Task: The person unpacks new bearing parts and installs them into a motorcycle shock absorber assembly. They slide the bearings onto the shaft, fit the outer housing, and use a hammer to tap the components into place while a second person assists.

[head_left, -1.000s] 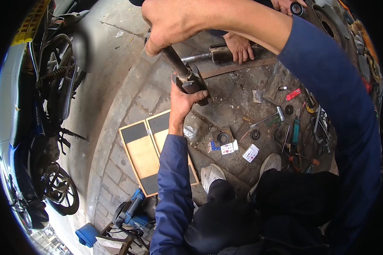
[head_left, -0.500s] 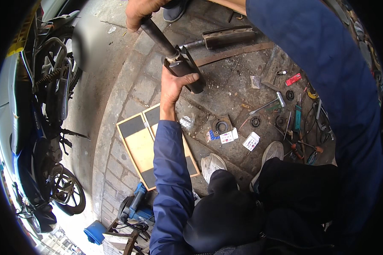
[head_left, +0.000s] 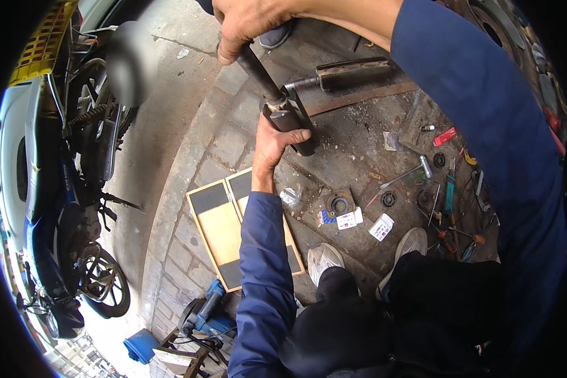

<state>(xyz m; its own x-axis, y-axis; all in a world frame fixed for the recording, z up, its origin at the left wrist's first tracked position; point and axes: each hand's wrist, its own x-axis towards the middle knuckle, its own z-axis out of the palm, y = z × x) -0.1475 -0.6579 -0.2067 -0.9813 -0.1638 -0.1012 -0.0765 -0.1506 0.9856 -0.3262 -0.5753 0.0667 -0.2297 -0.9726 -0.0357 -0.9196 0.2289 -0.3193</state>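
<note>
In front of me, a person holds a dark metal part point(head_left: 289, 125) with both hands, over the paving point(head_left: 229, 146) and beyond the open wooden case point(head_left: 215, 237). Its long axis lies slantwise: the shaft point(head_left: 258, 75) points away from the person and to the person's left, and the slotted barrel points back toward the feet and a little to the right. How steeply it tilts, and whether the lower end touches the ground, I cannot tell.

The left hand point(head_left: 273, 143) is clamped around the barrel, with the thumb laid across its near side. The right hand point(head_left: 249, 25) reaches over from the right, its fingers closed about the far end of the shaft, which they hide.

Behind the barrel, a dark cylinder point(head_left: 356, 71) lies on the ground, its rod point(head_left: 301, 83) pointing to the left. A flat rusty strip point(head_left: 365, 97) lies just beside it.
</note>
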